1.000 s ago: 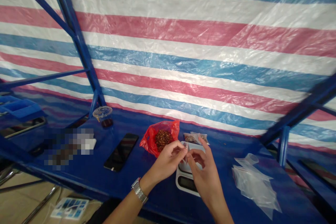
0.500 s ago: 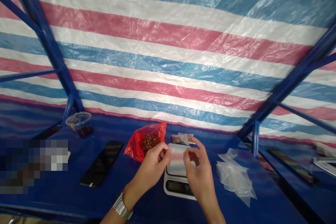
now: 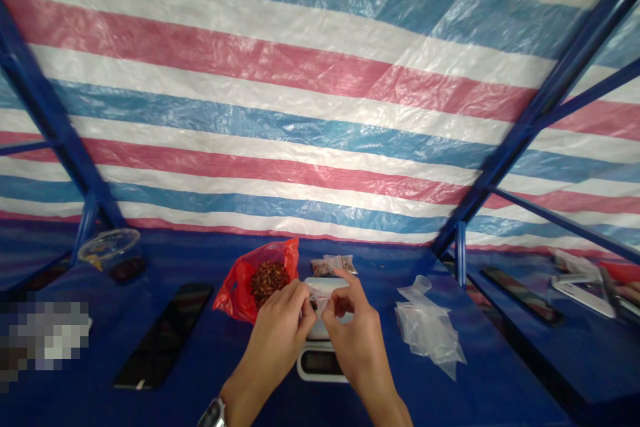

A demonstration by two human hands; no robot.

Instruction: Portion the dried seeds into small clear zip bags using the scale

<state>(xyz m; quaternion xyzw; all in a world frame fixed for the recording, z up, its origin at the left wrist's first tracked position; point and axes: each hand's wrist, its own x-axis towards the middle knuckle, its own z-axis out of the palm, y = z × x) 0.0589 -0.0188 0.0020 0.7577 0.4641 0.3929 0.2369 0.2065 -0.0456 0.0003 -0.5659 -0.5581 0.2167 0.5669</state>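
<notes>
At left, the red bag [image 3: 234,285] stood well stocked with brown pieces [image 3: 270,282] on the surface [image 3: 250,250]. The left hand's [image 3: 280,320] grip was pinched closed on a small clear bag [image 3: 319,294] over the scale [image 3: 318,332], with filled packets [image 3: 324,268] behind, apparently finished. The right hand's [image 3: 357,332] fingertips curled at its edge, hold not discernible; flat clear bags [image 3: 430,327] farther right looked unfilled.

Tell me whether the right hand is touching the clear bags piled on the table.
Apart: the head view shows a strip of blue tabletop between the right hand and the piled clear bags.
</notes>
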